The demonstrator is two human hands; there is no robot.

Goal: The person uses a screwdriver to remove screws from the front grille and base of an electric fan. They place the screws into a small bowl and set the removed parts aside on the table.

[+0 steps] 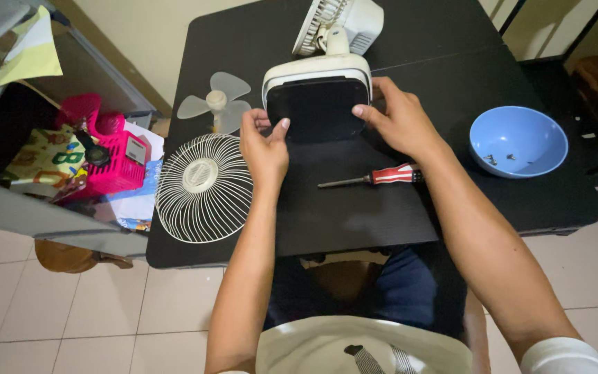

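A small white desk fan lies tipped on the black table (243, 34), its base (317, 104) turned up toward me, showing a dark underside panel. My left hand (264, 142) grips the base's left edge, thumb on the dark panel. On the right edge rests my right hand (396, 118), fingers pressing the panel. The fan's rear housing (344, 24) points away beyond the base. A red-handled screwdriver (382, 176) lies on the table just below my right hand.
A white wire fan guard (202, 187) lies flat at the table's left front. The pale fan blade (216, 104) stands behind it. A blue bowl (517, 142) holding small screws sits at the right. A pink basket (109, 149) and clutter fill a bin on the left.
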